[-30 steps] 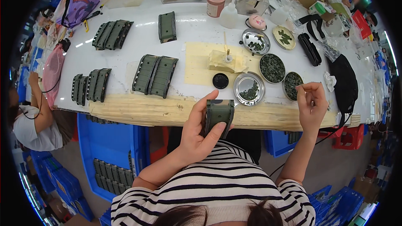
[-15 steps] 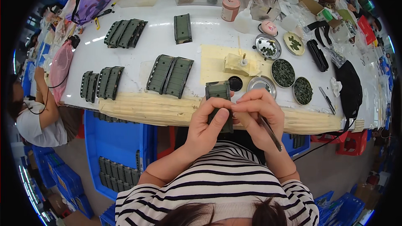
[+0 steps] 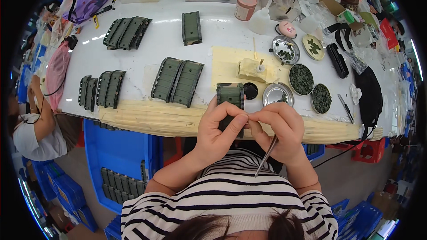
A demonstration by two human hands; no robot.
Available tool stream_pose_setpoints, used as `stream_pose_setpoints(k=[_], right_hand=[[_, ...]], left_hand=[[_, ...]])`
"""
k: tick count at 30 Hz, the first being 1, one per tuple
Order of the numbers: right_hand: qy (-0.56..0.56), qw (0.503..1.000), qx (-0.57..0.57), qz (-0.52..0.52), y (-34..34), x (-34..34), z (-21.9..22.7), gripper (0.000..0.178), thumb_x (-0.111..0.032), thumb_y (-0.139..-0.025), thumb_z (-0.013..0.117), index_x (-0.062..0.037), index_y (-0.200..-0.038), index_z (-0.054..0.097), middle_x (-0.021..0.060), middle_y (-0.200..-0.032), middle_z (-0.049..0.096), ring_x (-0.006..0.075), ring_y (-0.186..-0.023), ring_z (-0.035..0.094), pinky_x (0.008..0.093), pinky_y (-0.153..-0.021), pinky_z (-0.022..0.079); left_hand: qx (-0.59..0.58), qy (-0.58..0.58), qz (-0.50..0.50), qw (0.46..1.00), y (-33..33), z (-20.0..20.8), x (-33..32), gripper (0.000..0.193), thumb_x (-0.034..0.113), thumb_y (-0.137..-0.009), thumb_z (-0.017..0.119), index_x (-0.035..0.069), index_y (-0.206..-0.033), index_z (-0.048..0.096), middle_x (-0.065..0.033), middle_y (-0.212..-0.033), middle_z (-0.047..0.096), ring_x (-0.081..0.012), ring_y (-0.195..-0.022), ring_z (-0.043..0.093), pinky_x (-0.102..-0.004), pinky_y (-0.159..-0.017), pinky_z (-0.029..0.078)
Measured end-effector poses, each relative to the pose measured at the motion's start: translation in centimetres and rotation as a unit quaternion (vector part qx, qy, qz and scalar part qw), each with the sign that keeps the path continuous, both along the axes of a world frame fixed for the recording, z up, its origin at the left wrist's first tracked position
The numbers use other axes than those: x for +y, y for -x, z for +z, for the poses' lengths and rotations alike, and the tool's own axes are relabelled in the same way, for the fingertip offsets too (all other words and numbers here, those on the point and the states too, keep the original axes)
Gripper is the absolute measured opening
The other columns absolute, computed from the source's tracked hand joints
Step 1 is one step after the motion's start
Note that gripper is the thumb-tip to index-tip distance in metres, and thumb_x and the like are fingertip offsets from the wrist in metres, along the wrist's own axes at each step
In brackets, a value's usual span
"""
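Observation:
My left hand [image 3: 212, 132] is closed around a dark green curved panel [image 3: 230, 91] with camouflage patches at its far end, held at the table's near edge. My right hand [image 3: 283, 129] keeps metal tweezers [image 3: 266, 157] tucked in its fingers, their tip slanting down toward my striped shirt. Thumb and fingertips of both hands meet over the panel's right side; anything pinched there is too small to make out. Beyond the hands lie a black round lid [image 3: 250, 90] and a shallow metal tin [image 3: 278, 96] with a few green bits.
Similar green panels [image 3: 178, 82] lie left on the white table. To the right stand tins of green flakes [image 3: 301, 79], a yellow taped block [image 3: 258, 70], a craft knife [image 3: 345, 108] and a black case [image 3: 337, 59]. A blue crate [image 3: 118, 146] sits below the table; another person [image 3: 38, 129] is at far left.
The tweezers have swung in my right hand, from slanting down right to slanting down left. Both hands stay together at the panel. The view has shifted slightly.

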State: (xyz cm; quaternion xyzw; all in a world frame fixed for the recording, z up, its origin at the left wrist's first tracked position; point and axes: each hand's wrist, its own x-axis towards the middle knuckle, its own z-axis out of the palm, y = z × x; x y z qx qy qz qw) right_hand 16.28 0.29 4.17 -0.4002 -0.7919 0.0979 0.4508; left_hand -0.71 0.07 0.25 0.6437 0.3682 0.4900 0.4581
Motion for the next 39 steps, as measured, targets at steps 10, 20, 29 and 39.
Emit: stream_pose_setpoints(k=[10,20,29,39], right_hand=[[-0.033,0.999,-0.031,0.020,0.6,2.7,1.6,0.024,-0.003,-0.064,0.074,-0.0042,-0.085,0.064,0.0050,-0.075,0.058,0.0199,-0.060,0.056,0.0296,-0.052,0.043],[-0.048,0.992,-0.115,0.032,0.4,2.8,2.5,0.031,-0.005,-0.061,0.068,-0.0020,-0.091,0.063,0.0043,-0.079,0.058,0.0172,-0.063,0.055,0.0281,-0.055,0.041],[-0.044,0.989,-0.136,0.042,0.0,2.2,2.5,0.032,-0.007,-0.064,0.069,0.0010,-0.095,0.064,0.0062,-0.083,0.059,0.0171,-0.066,0.057,0.0277,-0.055,0.042],[-0.035,0.993,-0.091,0.060,-0.3,2.3,2.3,0.032,-0.008,-0.067,0.075,-0.0008,-0.097,0.066,0.0073,-0.082,0.060,0.0179,-0.068,0.058,0.0276,-0.054,0.043]], left_hand=[[0.039,-0.077,0.084,0.993,-1.3,-0.3,-0.7,0.071,-0.004,-0.087,0.054,-0.007,-0.146,0.015,-0.0197,-0.094,0.060,-0.0254,-0.072,0.060,-0.0284,-0.064,0.048],[0.166,-0.155,0.069,0.971,-0.8,0.3,-0.3,0.076,-0.008,-0.077,0.059,-0.010,-0.144,0.023,-0.0164,-0.081,0.058,-0.0271,-0.064,0.055,-0.0340,-0.060,0.048],[0.189,-0.164,0.057,0.967,-0.7,0.4,-0.2,0.076,-0.009,-0.075,0.058,-0.011,-0.143,0.023,-0.0190,-0.105,0.062,-0.0264,-0.069,0.057,-0.0335,-0.063,0.050],[0.078,-0.067,0.015,0.995,-0.7,0.7,-0.1,0.071,-0.008,-0.083,0.056,-0.008,-0.145,0.021,-0.0219,-0.114,0.060,-0.0255,-0.080,0.063,-0.0315,-0.070,0.051]])
